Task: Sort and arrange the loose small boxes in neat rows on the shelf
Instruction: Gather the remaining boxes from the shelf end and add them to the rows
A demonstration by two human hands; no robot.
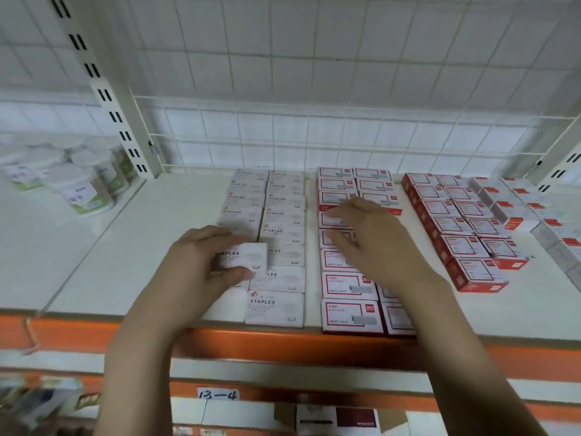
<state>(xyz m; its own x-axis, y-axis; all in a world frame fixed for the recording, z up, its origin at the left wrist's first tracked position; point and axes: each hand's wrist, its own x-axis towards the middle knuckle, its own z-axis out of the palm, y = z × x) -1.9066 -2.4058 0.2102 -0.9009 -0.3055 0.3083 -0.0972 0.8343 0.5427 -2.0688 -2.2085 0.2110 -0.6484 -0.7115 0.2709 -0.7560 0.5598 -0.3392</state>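
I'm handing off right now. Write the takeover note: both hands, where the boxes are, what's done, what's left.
Left hand: grip on one white staples box, held over the near end of the white rows.
Right hand: fingers curled over the red-framed rows; whether it holds anything is unclear.
Done: white, red-framed and red boxes mostly in double rows on the shelf.
Left: seat the held box in the white left column's front gap; tidy the crooked boxes at far right.
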